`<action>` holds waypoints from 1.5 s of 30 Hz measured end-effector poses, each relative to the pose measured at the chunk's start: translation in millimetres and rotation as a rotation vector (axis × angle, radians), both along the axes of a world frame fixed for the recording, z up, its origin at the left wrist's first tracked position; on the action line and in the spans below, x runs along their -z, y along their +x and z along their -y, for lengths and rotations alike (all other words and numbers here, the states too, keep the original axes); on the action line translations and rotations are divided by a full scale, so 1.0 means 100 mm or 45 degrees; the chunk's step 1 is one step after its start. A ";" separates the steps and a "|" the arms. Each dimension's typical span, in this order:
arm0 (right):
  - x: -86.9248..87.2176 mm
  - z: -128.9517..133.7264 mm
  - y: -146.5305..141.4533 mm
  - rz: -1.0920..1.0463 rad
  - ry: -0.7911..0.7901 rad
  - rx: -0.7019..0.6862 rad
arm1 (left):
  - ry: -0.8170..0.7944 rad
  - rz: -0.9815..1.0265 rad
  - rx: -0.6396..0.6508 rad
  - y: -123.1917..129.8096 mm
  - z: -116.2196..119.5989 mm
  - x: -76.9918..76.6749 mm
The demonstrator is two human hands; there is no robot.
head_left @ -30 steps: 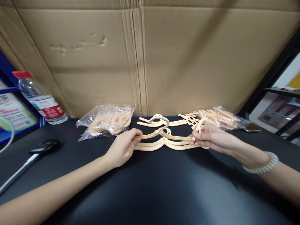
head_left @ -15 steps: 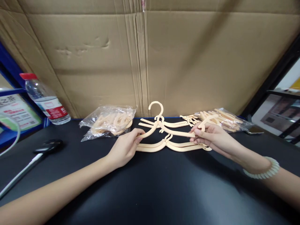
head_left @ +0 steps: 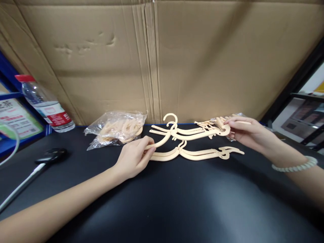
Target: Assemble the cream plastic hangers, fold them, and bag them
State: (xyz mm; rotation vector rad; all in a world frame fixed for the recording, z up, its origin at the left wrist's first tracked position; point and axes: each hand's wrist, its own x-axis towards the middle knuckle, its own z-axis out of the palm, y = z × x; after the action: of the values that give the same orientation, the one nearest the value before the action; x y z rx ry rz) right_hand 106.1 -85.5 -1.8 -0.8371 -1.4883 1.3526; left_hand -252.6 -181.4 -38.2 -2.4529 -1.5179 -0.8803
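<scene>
A cream plastic hanger (head_left: 187, 137) with a curved hook is raised above the dark table. My left hand (head_left: 135, 157) pinches the end of its left arm, fingers closed. At the other end my right hand (head_left: 253, 135) grips a curved end piece that meets the hanger's right arm; whether the two are locked together I cannot tell. Below them lie stacked hangers (head_left: 199, 156) with similar hooked end pieces on the right. Behind the held hanger more cream bars (head_left: 159, 130) rest on the table.
A clear bag of cream hook parts (head_left: 118, 130) lies at back left. Loose cream pieces (head_left: 205, 125) and another bag sit at back right, partly behind my right hand. A water bottle (head_left: 50, 108) and a black device with a white cable (head_left: 52, 156) are at left. Cardboard (head_left: 101, 67) stands behind.
My right hand has moved right and slightly up with the end piece, and the hanger's right arm has swung upward. My left hand keeps its hold. The view has shifted slightly.
</scene>
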 end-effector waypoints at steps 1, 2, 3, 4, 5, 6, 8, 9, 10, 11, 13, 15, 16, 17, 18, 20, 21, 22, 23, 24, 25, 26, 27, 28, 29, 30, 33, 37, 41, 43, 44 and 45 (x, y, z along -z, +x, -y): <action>-0.01 -0.01 0.05 0.060 -0.007 -0.030 | 0.010 -0.005 0.017 -0.01 0.00 0.00; -0.02 -0.02 0.09 0.134 -0.008 -0.065 | 0.024 -0.016 0.038 -0.01 0.00 0.00; -0.03 -0.03 0.14 0.226 0.004 -0.104 | 0.040 -0.037 0.063 -0.01 0.00 0.00; -0.03 -0.05 0.17 0.330 0.035 -0.142 | 0.060 -0.065 0.094 -0.02 0.00 0.01; -0.03 -0.07 0.20 0.434 0.084 -0.176 | 0.079 -0.097 0.128 -0.02 0.00 0.01; -0.03 -0.09 0.23 0.530 0.141 -0.207 | 0.102 -0.124 0.160 -0.01 0.00 0.01; -0.03 -0.12 0.26 0.676 0.230 -0.251 | 0.146 -0.156 0.212 -0.01 -0.01 0.00; -0.03 -0.13 0.26 0.725 0.247 -0.275 | 0.164 -0.165 0.229 -0.01 0.00 0.00; -0.04 -0.13 0.27 0.767 0.248 -0.301 | 0.171 -0.174 0.245 0.00 0.00 0.00; -0.05 -0.13 0.27 0.820 0.245 -0.336 | 0.166 -0.187 0.263 0.00 0.00 -0.01; -0.07 -0.11 0.27 0.966 0.278 -0.437 | 0.123 -0.224 0.314 0.00 0.01 -0.02; -0.10 -0.09 0.25 1.141 0.365 -0.531 | 0.087 -0.257 0.372 0.00 0.01 -0.02; -0.12 -0.07 0.24 1.216 0.415 -0.559 | 0.078 -0.269 0.398 0.00 0.01 -0.03; -0.13 -0.06 0.23 1.277 0.457 -0.572 | 0.074 -0.277 0.420 0.01 0.01 -0.03; -0.13 -0.06 0.22 1.321 0.488 -0.573 | 0.069 -0.282 0.437 0.01 0.01 -0.04; -0.13 -0.05 0.20 1.377 0.527 -0.566 | 0.048 -0.289 0.449 0.02 0.01 -0.04; -0.12 -0.05 0.20 1.397 0.533 -0.565 | 0.032 -0.291 0.445 0.03 0.01 -0.05; -0.11 -0.06 0.20 1.414 0.530 -0.566 | 0.016 -0.293 0.436 0.03 0.01 -0.05; -0.09 -0.06 0.20 1.430 0.523 -0.565 | 0.004 -0.291 0.426 0.04 0.01 -0.05; -0.08 -0.06 0.21 1.444 0.517 -0.554 | -0.004 -0.286 0.418 0.04 0.01 -0.05; -0.07 -0.07 0.22 1.454 0.514 -0.532 | -0.007 -0.279 0.414 0.04 0.01 -0.05; -0.07 -0.07 0.22 1.461 0.515 -0.502 | -0.008 -0.274 0.415 0.04 0.01 -0.05; -0.06 -0.06 0.22 1.462 0.522 -0.470 | -0.005 -0.272 0.419 0.04 0.01 -0.05; -0.06 -0.06 0.22 1.460 0.530 -0.445 | -0.003 -0.274 0.424 0.04 0.01 -0.05; -0.06 -0.05 0.21 1.452 0.533 -0.432 | -0.004 -0.280 0.431 0.04 0.01 -0.05; -0.06 -0.03 0.20 1.439 0.527 -0.434 | -0.008 -0.286 0.438 0.05 0.02 -0.06; -0.05 0.03 0.11 1.411 0.484 -0.477 | -0.028 -0.289 0.459 0.05 0.02 -0.06; -0.01 0.10 -0.01 1.455 0.516 -0.469 | -0.030 -0.270 0.476 0.05 0.02 -0.07; 0.02 0.12 -0.04 1.479 0.525 -0.460 | -0.044 -0.220 0.500 0.04 0.02 -0.06; 0.04 0.11 -0.04 1.477 0.535 -0.451 | -0.092 -0.188 0.497 0.04 0.01 -0.06; 0.05 0.10 -0.03 1.470 0.545 -0.445 | -0.120 -0.173 0.491 0.04 0.01 -0.05; 0.06 0.10 -0.03 1.462 0.551 -0.440 | -0.143 -0.160 0.486 0.04 0.00 -0.05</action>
State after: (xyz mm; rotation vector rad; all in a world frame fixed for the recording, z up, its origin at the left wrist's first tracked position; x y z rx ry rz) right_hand 103.3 -95.0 -7.9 -1.1647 -2.7818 0.6551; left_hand -248.3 -181.9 -33.2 -2.8759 -1.1047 -0.6893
